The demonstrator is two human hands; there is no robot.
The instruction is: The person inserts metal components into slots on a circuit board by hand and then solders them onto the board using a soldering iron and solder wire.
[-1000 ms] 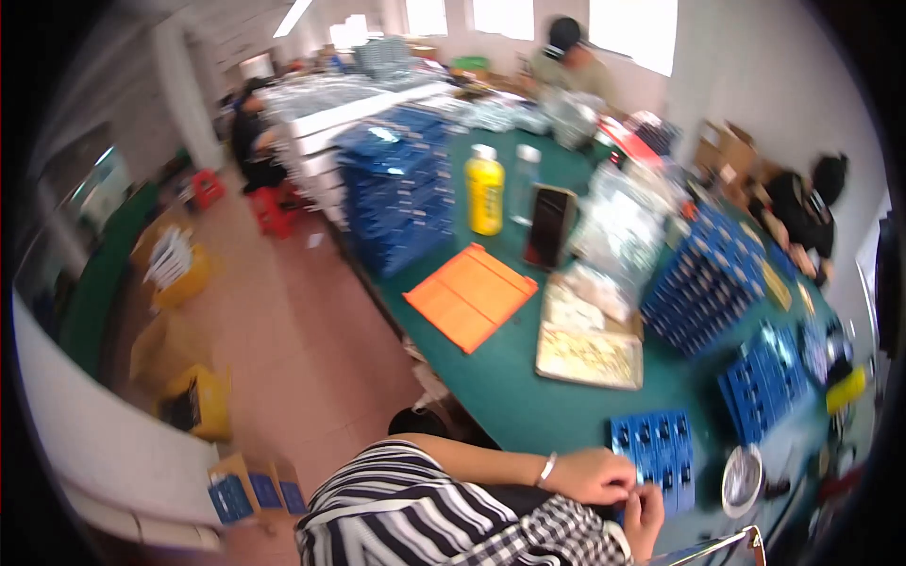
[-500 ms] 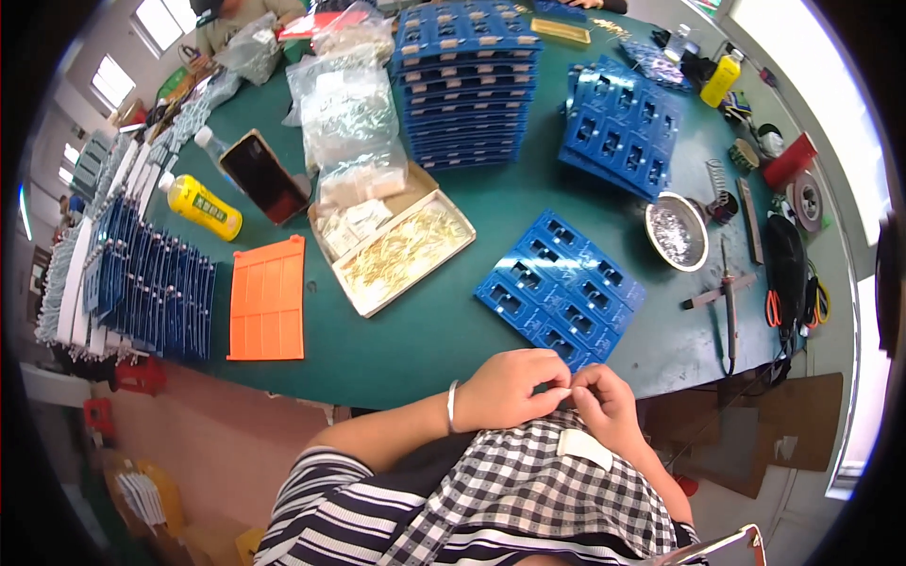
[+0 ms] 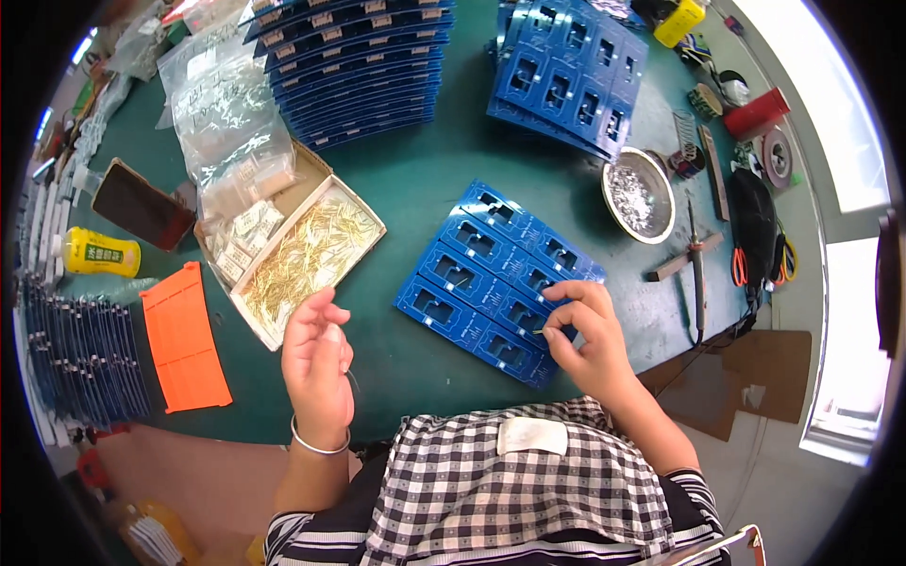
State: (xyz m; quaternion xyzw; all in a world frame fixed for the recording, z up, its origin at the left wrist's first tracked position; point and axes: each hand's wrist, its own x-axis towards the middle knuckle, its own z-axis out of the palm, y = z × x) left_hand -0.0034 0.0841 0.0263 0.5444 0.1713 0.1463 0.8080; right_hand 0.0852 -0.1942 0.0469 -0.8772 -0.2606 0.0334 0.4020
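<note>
On the green bench (image 3: pixel 425 189) below us, our right hand (image 3: pixel 585 344) rests on the near edge of a blue tray (image 3: pixel 495 283), a flat panel of square pockets. Its thumb and forefinger are pinched together on a thin gold pin (image 3: pixel 539 331), held just over one of the tray's pockets. Our left hand (image 3: pixel 316 363) hovers to the left of the tray, fingers curled loosely together; we cannot tell whether it holds anything. Just beyond that hand sits an open cardboard box (image 3: pixel 302 250) filled with loose gold pins, with clear plastic bags (image 3: pixel 226 123) behind it. An orange panel (image 3: pixel 184 340) lies flat at the left. More blue trays stand stacked at the far side (image 3: pixel 354 66), with another pile to their right (image 3: pixel 566 80). A metal bowl (image 3: pixel 639 195) of small silvery parts sits right of the tray, well apart from our hands.
</note>
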